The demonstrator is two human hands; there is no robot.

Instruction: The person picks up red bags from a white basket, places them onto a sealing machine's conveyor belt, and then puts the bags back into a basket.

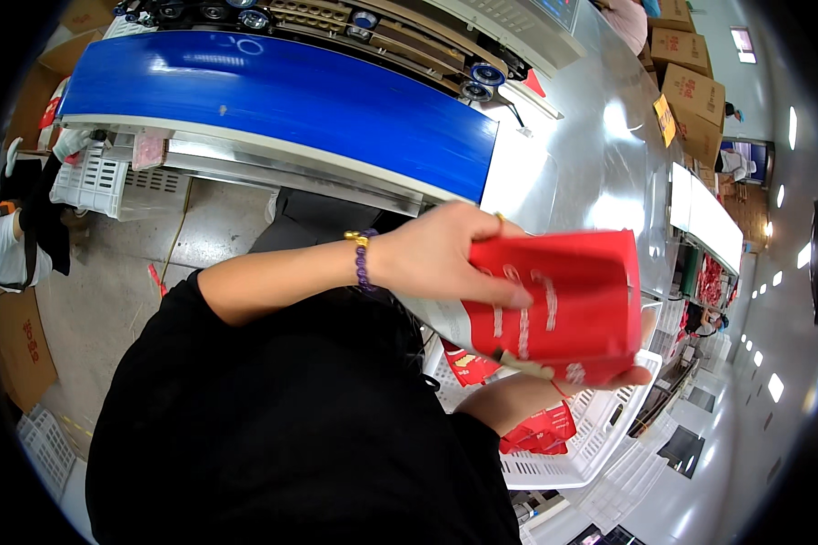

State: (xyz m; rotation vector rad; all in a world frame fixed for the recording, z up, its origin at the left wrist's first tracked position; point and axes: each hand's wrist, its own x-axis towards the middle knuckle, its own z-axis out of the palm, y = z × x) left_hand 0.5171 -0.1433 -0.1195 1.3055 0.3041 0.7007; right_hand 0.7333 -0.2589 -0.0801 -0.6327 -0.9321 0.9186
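A red pouch with white print and a silver-grey part [563, 300] is held up in front of me, tilted. My left hand [445, 254], with a purple beaded bracelet at the wrist, grips its left side, thumb across the front. Beneath its lower edge is my right hand [629, 376], which supports it; most of those fingers are hidden behind the pouch. Below my right forearm a white slotted basket [600, 434] holds more red pouches [543, 431].
A blue conveyor belt [282, 104] runs across the top, beside machinery with rollers [364, 27]. To its right is a shiny steel table [600, 154]. Cardboard boxes [691, 91] stand at upper right. Another person [18, 241] is at far left, near a white crate [91, 182].
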